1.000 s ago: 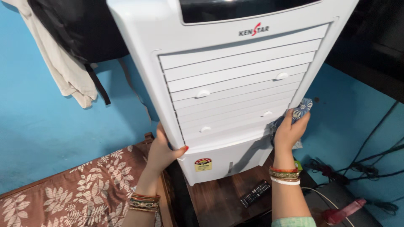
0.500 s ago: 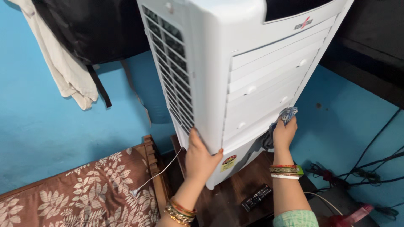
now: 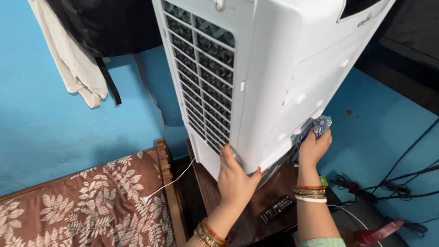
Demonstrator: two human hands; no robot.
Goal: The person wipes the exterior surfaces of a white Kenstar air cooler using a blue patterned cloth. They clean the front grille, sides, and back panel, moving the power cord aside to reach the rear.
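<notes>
L hand [image 3: 237,176] flat, fingers spread, on the cooler's [image 3: 270,59] lower corner; grip not closed. R hand [image 3: 312,148] clamped on a blue patterned cloth [image 3: 321,124] against the louvred front. Cooler stands upright, long axis vertical, grille side toward camera, front facing right, on a dark wood surface [image 3: 228,201] w/ remote [image 3: 276,209]. Bed [image 3: 91,206] at left, blue wall [image 3: 55,132] behind.

A black remote [image 3: 276,209] lies on the wooden table [image 3: 215,194] beside a leaf-patterned cushion [image 3: 87,206].
</notes>
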